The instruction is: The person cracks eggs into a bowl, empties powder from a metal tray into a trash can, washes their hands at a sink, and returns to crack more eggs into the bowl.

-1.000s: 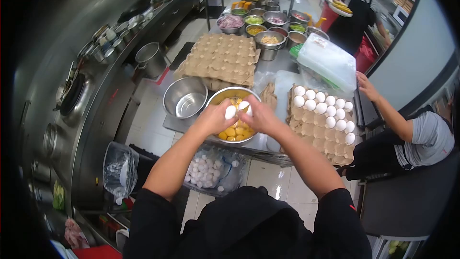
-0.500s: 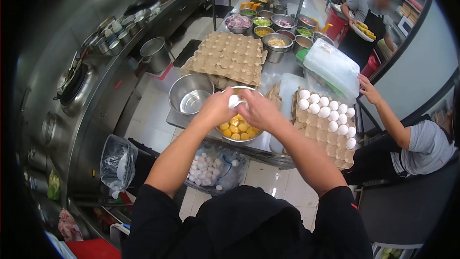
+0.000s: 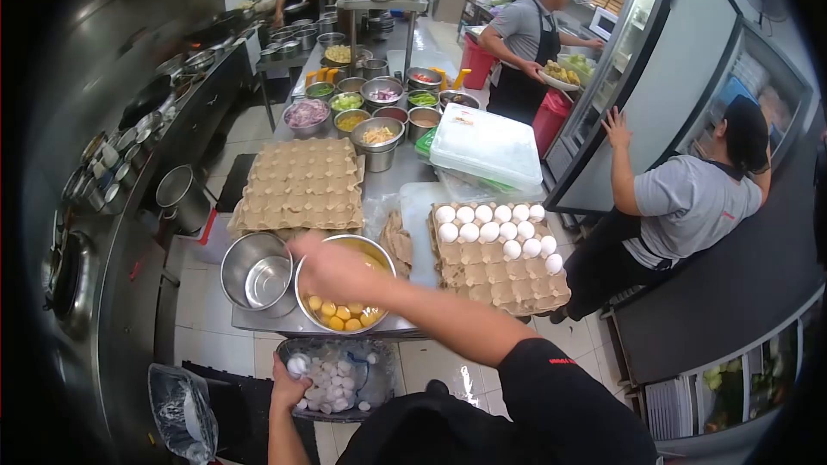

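Low at the left, my left hand (image 3: 288, 386) is at the rim of a plastic-lined bin (image 3: 385, 387) full of broken eggshells (image 3: 332, 387). A white eggshell (image 3: 298, 366) is at its curled fingers. My right hand (image 3: 332, 269), smeared by motion, hovers over a steel bowl (image 3: 388, 251) of cracked eggs. Yolks (image 3: 340, 314) show below it; its fingers cannot be made out. An empty steel bowl (image 3: 245, 275) stands to the left. On the right, a cardboard egg tray (image 3: 495, 280) holds several white eggs (image 3: 489, 232) in its far rows.
Stacked cardboard trays (image 3: 301, 181) lie behind the bowls, with a crumpled brown cloth (image 3: 396, 241) nearby. A lidded plastic container (image 3: 487, 146) and bowls of chopped vegetables (image 3: 306, 114) stand farther back. One person (image 3: 698, 189) touches a fridge door (image 3: 655, 77); another (image 3: 525, 43) carries a plate.
My hands have parted from around an egg above the yolks. The left dropped to the shell bin, while the right stayed over the bowl. The view has swung right.
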{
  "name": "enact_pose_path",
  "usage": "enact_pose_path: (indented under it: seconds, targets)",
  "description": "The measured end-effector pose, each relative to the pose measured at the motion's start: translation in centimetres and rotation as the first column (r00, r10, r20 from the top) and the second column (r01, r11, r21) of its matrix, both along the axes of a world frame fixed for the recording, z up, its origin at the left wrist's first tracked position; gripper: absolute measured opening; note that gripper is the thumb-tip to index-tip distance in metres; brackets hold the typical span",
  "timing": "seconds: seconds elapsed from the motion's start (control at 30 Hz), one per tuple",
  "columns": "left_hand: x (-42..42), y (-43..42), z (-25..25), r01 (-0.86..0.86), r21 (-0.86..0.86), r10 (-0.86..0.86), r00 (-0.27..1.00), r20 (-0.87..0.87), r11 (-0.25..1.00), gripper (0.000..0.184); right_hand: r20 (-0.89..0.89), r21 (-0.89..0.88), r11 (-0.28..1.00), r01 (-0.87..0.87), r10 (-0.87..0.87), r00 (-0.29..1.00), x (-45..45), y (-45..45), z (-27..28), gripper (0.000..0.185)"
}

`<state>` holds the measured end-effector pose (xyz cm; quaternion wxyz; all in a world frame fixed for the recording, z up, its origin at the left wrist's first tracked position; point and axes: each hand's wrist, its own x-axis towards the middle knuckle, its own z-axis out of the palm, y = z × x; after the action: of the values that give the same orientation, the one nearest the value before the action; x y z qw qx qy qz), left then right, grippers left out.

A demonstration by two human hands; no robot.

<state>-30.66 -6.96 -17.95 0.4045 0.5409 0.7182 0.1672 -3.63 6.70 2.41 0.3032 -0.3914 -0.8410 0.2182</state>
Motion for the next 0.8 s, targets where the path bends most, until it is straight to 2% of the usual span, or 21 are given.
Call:
enact_pose_path:
  seconds: [0.03, 0.07, 0.1, 0.13, 0.17, 0.23, 0.27, 0.3, 0.33, 0.4, 0.43, 0.47, 0.53, 0.6, 0.67, 0.7, 0.77, 0.8]
  targets:
    - [-0.4, 0.1, -1.9, 0.029, -0.037, -0.034, 0.990, -0.136, 0.999, 0.115, 0.035, 0.038, 0.989, 0.143, -0.145, 0.989, 2.6, 2.7, -1.9, 0.056]
    - [-0.8, 0.3, -2.4, -0.054, -0.053, 0.050, 0.996, -0.078, 0.997, 0.114, 0.067, 0.090, 0.956, 0.279, -0.285, 0.956, 5.3, 5.0, -2.9, 0.055]
    - [-1.9, 0.3, -4.4, -0.107, 0.097, 0.104, 0.994, 0.032, 0.990, 0.108, 0.195, -0.012, 0.886, 0.464, -0.453, 0.870, 7.1, 6.2, -2.5, 0.054]
    - [-1.6, 0.2, -3.6, -0.214, 0.127, 0.187, 0.963, 0.196, 0.968, 0.103, 0.334, -0.090, 0.764, 0.639, -0.581, 0.742, 8.3, 6.9, -2.5, 0.053]
    - [-1.7, -0.1, -2.4, -0.323, 0.141, 0.256, 0.899, 0.355, 0.936, 0.098, 0.368, -0.044, 0.731, 0.681, -0.622, 0.691, 8.8, 7.5, -3.6, 0.052]
    - [-1.0, -0.4, 1.6, -0.422, 0.147, 0.362, 0.877, 0.316, 0.894, 0.090, 0.421, 0.010, 0.698, 0.716, -0.652, 0.630, 9.6, 8.5, -6.9, 0.051]
    - [-1.7, -0.3, 1.5, -0.457, 0.091, 0.395, 0.838, 0.377, 0.885, 0.085, 0.446, 0.015, 0.700, 0.714, -0.643, 0.622, 10.1, 9.1, -8.5, 0.051]
    - [-0.5, -0.2, 4.8, -0.484, 0.078, 0.423, 0.822, 0.380, 0.871, 0.082, 0.472, -0.030, 0.738, 0.675, -0.584, 0.660, 10.7, 9.9, -10.1, 0.051]
    - [-0.8, -0.1, 4.9, -0.483, 0.111, 0.409, 0.825, 0.391, 0.868, 0.077, 0.493, -0.078, 0.771, 0.633, -0.522, 0.696, 11.4, 11.0, -11.3, 0.051]
    - [-1.2, -0.2, 5.7, -0.488, 0.167, 0.375, 0.812, 0.447, 0.857, 0.070, 0.221, -0.200, 0.672, 0.713, -0.678, 0.701, 12.9, 12.7, -12.4, 0.043]
    - [-1.0, -0.1, 6.5, -0.497, 0.190, 0.353, 0.792, 0.498, 0.847, 0.068, 0.086, -0.272, 0.622, 0.734, -0.744, 0.663, 13.6, 12.9, -12.4, 0.039]
    - [-0.8, 0.1, 7.4, -0.506, 0.215, 0.326, 0.770, 0.548, 0.835, 0.066, -0.054, -0.272, 0.613, 0.742, -0.779, 0.624, 14.2, 13.0, -12.4, 0.037]
    - [-0.1, 0.2, 9.9, -0.459, 0.243, 0.237, 0.761, 0.604, 0.855, 0.064, -0.332, -0.264, 0.595, 0.759, -0.795, 0.508, 13.2, 10.1, -6.4, 0.031]
    - [0.7, 0.4, 12.3, -0.414, 0.269, 0.156, 0.747, 0.646, 0.870, 0.063, -0.673, -0.142, 0.815, 0.561, -0.496, 0.549, 10.4, 7.7, -3.5, 0.023]
    - [2.1, 1.2, 13.7, -0.367, 0.313, 0.047, 0.710, 0.703, 0.876, 0.068, -0.647, -0.087, 0.911, 0.403, -0.359, 0.672, 5.6, 2.8, 1.1, 0.028]
    - [2.4, 1.0, 14.8, -0.355, 0.328, 0.012, 0.695, 0.719, 0.875, 0.070, -0.589, 0.036, 0.936, 0.350, -0.263, 0.764, 3.6, 0.7, 2.4, 0.030]
    - [4.1, 1.5, 16.7, -0.413, 0.309, -0.036, 0.549, 0.835, 0.857, 0.085, -0.451, 0.222, 0.972, 0.073, 0.036, 0.892, -2.2, -2.4, 2.7, 0.035]
    - [3.6, 1.3, 15.7, -0.400, 0.335, -0.157, 0.417, 0.895, 0.853, 0.098, -0.384, 0.239, 0.970, -0.050, 0.142, 0.912, -5.3, -3.3, 1.1, 0.037]
